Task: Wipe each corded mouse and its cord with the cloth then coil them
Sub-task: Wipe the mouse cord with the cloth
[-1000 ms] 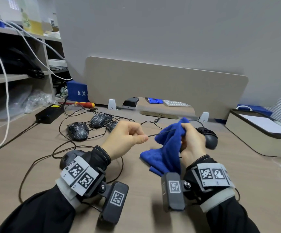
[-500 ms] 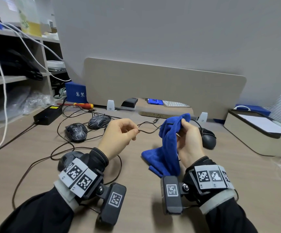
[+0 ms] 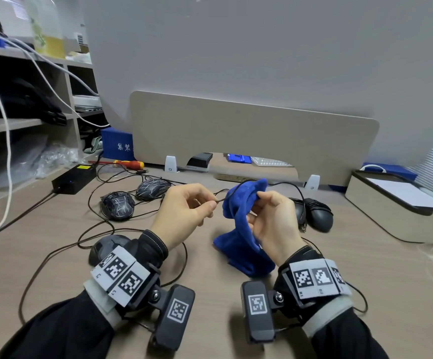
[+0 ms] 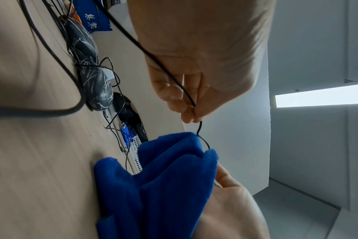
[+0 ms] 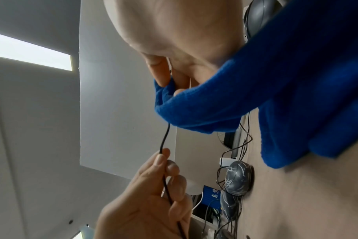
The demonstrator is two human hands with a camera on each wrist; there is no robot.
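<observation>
Our left hand (image 3: 184,213) pinches a mouse cord (image 4: 170,76) just left of the blue cloth (image 3: 241,229), which our right hand (image 3: 272,224) grips around that cord. We judge wiping underway: three mice left of the cloth lie uncoiled.

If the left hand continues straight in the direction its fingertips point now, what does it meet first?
Probably the blue cloth held in the right hand; the left hand pinches the cord running straight into its fold, though depth is unclear.
</observation>
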